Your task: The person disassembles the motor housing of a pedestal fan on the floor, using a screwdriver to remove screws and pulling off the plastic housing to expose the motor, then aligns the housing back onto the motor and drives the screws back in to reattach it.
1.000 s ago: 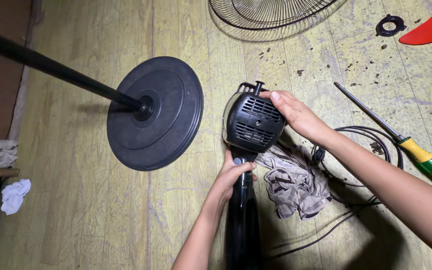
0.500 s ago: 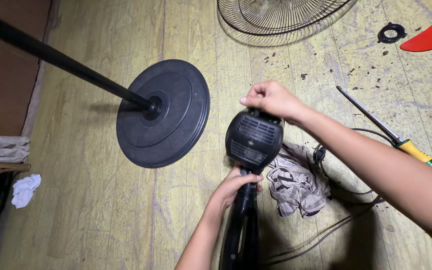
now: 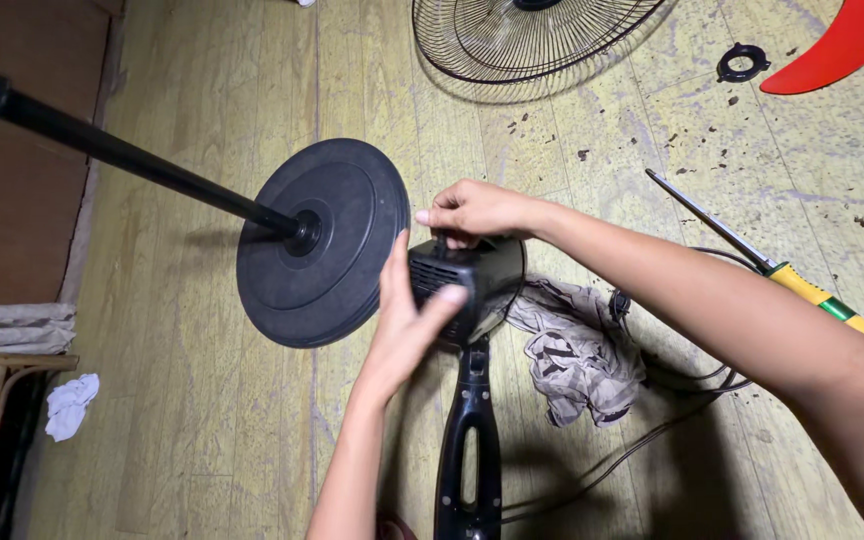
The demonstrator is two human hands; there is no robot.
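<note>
Black plastic fan motor housing: mid-floor, atop black neck, beside round black base.
Left hand: fingers spread, pressed flat against housing side.
Right hand: pinching knob on housing top.
Grey crumpled rag: just right of housing.

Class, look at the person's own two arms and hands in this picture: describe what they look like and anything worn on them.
Both arms are bare to the frame edge: no sleeves or gloves visible. The left hand and right hand show no rings, watch or bands.
</note>
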